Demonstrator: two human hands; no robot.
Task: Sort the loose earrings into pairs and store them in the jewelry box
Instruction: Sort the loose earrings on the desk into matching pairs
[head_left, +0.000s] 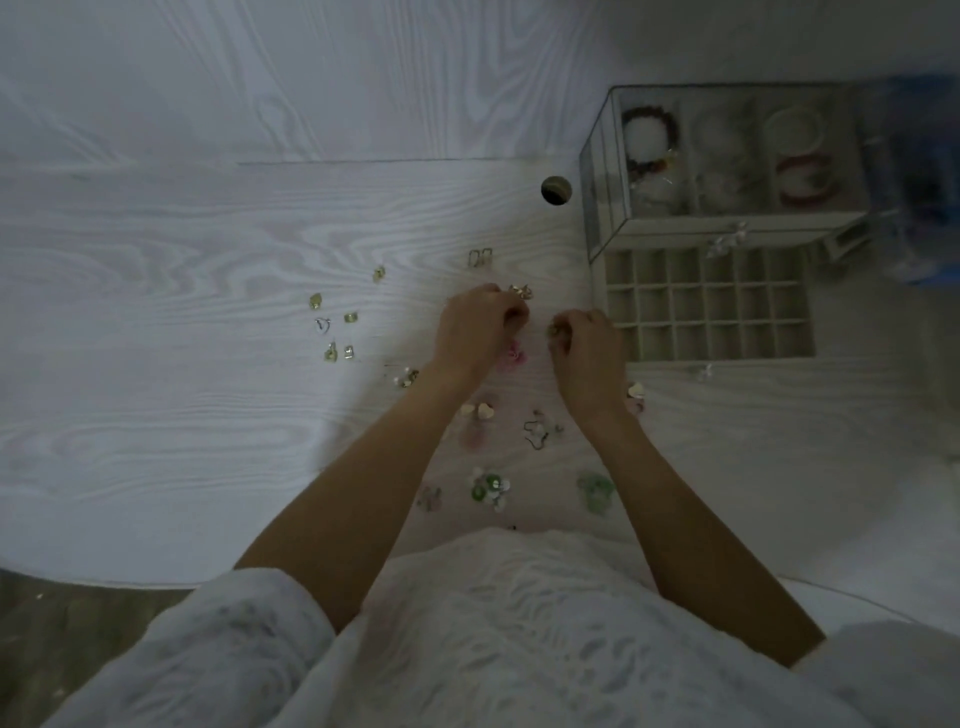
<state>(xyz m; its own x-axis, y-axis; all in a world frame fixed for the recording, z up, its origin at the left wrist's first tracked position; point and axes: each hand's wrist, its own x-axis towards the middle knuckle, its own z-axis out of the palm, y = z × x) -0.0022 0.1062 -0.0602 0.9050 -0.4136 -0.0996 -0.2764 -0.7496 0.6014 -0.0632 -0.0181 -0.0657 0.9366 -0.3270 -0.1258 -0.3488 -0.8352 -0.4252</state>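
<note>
Head view showed green earrings lowest at centre frame on the white desk. Above them, the left hand curled, its hold unclear, and the right hand pinched a small gold earring. Farther, at upper right, stood the jewelry box, its gridded tray pulled out.

This looks like a home, most likely a bedroom or dressing corner. The surface is a white wood-grain desk with a round cable hole cut near its back edge, set against a matching pale wall panel. A glass-sided jewelry box holding bracelets stands at the right, its divided tray pulled out in front. Small earrings lie scattered over the desktop. The seated person wears a soft white fleecy robe, typical indoor house clothing.
</note>
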